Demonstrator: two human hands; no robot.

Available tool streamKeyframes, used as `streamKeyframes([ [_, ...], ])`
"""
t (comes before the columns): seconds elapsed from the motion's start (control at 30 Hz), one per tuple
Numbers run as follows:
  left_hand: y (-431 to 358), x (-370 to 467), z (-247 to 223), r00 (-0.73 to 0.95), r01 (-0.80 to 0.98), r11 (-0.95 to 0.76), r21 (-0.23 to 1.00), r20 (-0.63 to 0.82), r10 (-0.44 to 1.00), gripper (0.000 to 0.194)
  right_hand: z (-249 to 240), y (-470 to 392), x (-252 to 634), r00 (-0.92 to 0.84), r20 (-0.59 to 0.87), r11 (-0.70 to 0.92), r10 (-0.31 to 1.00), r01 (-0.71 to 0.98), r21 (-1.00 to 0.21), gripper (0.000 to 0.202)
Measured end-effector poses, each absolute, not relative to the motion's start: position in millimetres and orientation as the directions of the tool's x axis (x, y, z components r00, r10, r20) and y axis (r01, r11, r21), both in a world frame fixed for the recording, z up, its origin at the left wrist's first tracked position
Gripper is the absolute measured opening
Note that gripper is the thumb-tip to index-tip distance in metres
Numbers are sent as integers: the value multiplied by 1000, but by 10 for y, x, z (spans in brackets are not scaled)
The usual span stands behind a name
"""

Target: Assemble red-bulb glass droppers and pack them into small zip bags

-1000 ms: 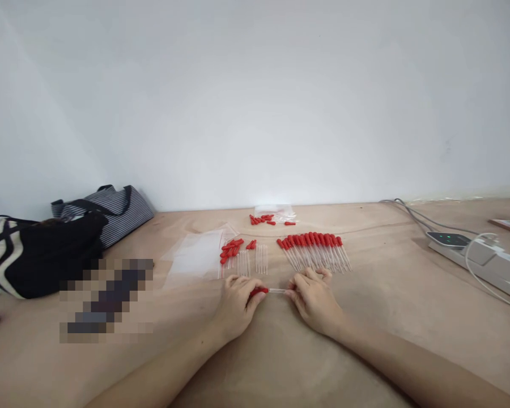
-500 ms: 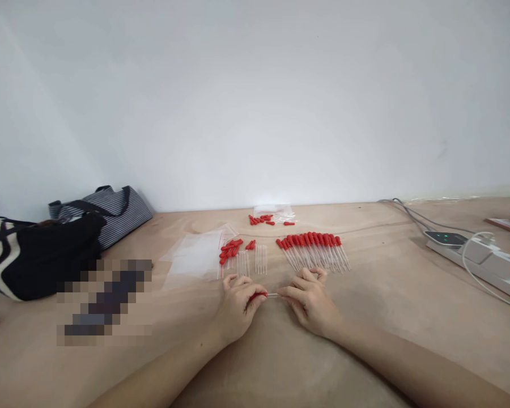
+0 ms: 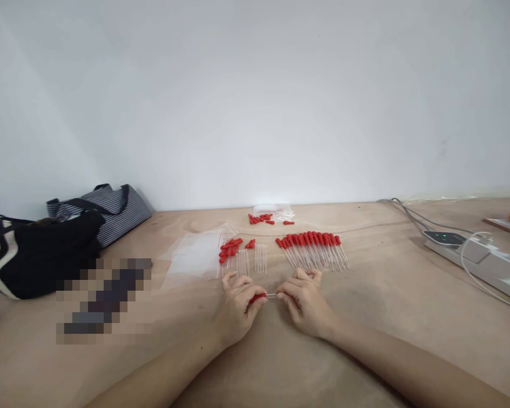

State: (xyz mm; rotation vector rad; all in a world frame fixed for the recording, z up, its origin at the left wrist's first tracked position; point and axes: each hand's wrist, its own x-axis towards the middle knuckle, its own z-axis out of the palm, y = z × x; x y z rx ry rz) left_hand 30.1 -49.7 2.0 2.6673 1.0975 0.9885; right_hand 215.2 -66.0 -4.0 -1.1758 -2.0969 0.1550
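Between thumb and fingers, my left hand [image 3: 241, 306] pinches a red rubber bulb [image 3: 258, 297]. A thin clear tube [image 3: 271, 296] runs from the bulb to my right hand [image 3: 305, 303], whose fingertips are closed on it. Beyond my right hand lies a row of clear droppers with red bulbs [image 3: 310, 241], side by side. Past my left hand are loose clear tubes [image 3: 260, 259] in two small groups and a pile of red bulbs [image 3: 229, 250]. Whether the tube sits inside the held bulb is hidden by my fingers.
Flat plastic bags [image 3: 193, 258] lie left of the pile. More red bulbs [image 3: 260, 219] and a small bag are near the wall. A striped bag [image 3: 119, 212] and a black bag [image 3: 55, 255] stand left; a power strip [image 3: 480, 260] with cables is right.
My right hand has shifted very slightly left along the tube, toward the red bulb. My left hand keeps its pinch on the bulb.
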Motion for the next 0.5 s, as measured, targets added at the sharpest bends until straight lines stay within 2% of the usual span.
streamKeyframes([
  [0.23,-497,295,4,537,587,-753,298,553,637,16,-9,-647,2091,-351,487,569,800,702,-429,17],
  [0.5,-497,312,-6,550,568,-774,279,571,609,17,30,-641,2068,-378,347,507,858,731,-458,24],
])
